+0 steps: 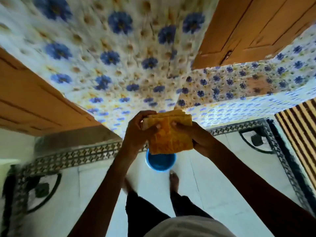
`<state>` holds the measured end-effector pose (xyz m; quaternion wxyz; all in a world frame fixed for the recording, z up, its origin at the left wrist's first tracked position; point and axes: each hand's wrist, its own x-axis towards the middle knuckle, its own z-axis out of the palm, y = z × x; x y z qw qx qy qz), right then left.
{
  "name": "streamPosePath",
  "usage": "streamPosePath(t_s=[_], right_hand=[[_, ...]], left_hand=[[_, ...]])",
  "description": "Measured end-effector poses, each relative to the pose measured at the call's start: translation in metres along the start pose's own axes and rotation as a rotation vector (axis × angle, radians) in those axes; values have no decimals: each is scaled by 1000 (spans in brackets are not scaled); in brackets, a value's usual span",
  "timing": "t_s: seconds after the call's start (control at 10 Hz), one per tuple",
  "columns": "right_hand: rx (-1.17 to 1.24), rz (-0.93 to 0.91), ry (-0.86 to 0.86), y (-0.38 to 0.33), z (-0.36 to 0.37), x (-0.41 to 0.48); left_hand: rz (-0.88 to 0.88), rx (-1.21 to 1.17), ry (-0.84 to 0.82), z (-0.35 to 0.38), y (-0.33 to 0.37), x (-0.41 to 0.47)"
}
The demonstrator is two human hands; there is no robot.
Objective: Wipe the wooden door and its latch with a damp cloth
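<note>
A folded orange cloth (pixel 168 135) is held in front of me by both hands. My left hand (pixel 136 132) grips its left edge and my right hand (pixel 196 135) grips its right edge, thumbs on top. One wooden door leaf (pixel 253 28) stands open at the upper right, with a small dark fitting (pixel 227 56) near its lower edge. A second wooden door leaf (pixel 34 100) runs along the left. The latch cannot be made out clearly.
A blue bucket (pixel 160 161) sits on the white tiled floor right below the cloth, between my bare feet (pixel 174 178). Floral blue-and-white tiles (pixel 119 57) cover the wall ahead. A striped brown panel (pixel 301 134) stands at the right, and a patterned black border (pixel 71 156) crosses the floor.
</note>
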<state>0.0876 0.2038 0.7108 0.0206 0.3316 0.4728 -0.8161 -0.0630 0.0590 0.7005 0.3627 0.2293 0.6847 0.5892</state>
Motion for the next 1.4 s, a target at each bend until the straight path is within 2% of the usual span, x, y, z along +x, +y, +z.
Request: streamPosePath(t_s=[0.1, 0.2, 0.4, 0.5, 0.6, 0.7, 0.8, 0.9, 1.0, 1.2, 1.3, 1.4], right_hand=[[-38, 80, -25, 49, -22, 28], [-40, 188, -1, 124, -44, 64], [-136, 361, 335, 308, -101, 172], [-297, 378, 403, 394, -135, 236], [-487, 378, 444, 471, -165, 300], [-693, 378, 464, 528, -189, 356], [-724, 422, 430, 571, -211, 404], [-601, 473, 388, 604, -227, 441], [-614, 513, 391, 629, -242, 460], [-722, 543, 387, 633, -248, 464], [-822, 513, 415, 614, -241, 448], [-819, 461, 443, 587, -232, 432]], left_hand=[[-79, -10, 162, 11, -68, -2], [-161, -45, 203, 18, -154, -1], [-451, -57, 293, 23, -386, 24], [-549, 49, 316, 23, -505, 42], [-525, 270, 322, 25, -606, 61], [-495, 412, 321, 34, -671, 74], [-364, 457, 313, 50, -717, 83], [-254, 438, 360, 64, -748, 86], [-195, 448, 494, 72, -756, 88], [-176, 447, 493, 71, -755, 89], [-209, 472, 425, 67, -747, 88], [-272, 561, 476, 62, -731, 86]])
